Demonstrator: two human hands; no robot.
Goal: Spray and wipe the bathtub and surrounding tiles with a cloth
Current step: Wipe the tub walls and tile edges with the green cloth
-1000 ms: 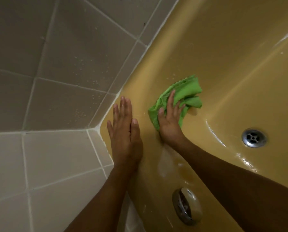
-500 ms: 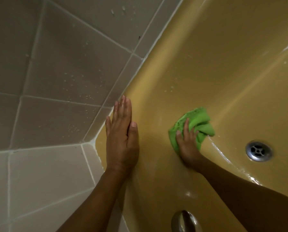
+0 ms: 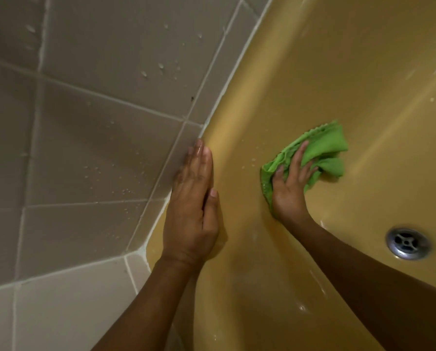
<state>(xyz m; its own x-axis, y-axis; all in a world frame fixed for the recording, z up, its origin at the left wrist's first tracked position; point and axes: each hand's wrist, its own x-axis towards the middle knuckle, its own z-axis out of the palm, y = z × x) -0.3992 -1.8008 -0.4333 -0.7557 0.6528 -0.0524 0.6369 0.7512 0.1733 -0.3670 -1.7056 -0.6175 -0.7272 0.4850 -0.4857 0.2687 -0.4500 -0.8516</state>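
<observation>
Pressing the green cloth (image 3: 323,145) against the sloping inner wall of the yellow bathtub (image 3: 338,72), our right grip (image 3: 289,191) lies flat on it with fingers spread, pushing rather than clenching. The cloth bunches under and beyond the fingertips, its scalloped edge running up and away from the grip. Our left grip (image 3: 193,211) rests released, fingers straight and together, on the tub's rim just beside the grey tiles (image 3: 98,135). Between the two grips a few droplets (image 3: 253,160) sit on the glossy enamel. We judge the next sweep goes that way, and the right grip is nearer. The cloth looks soft and napped, the tub smooth and wet, the tiles matt with pale grout and beads of spray.
</observation>
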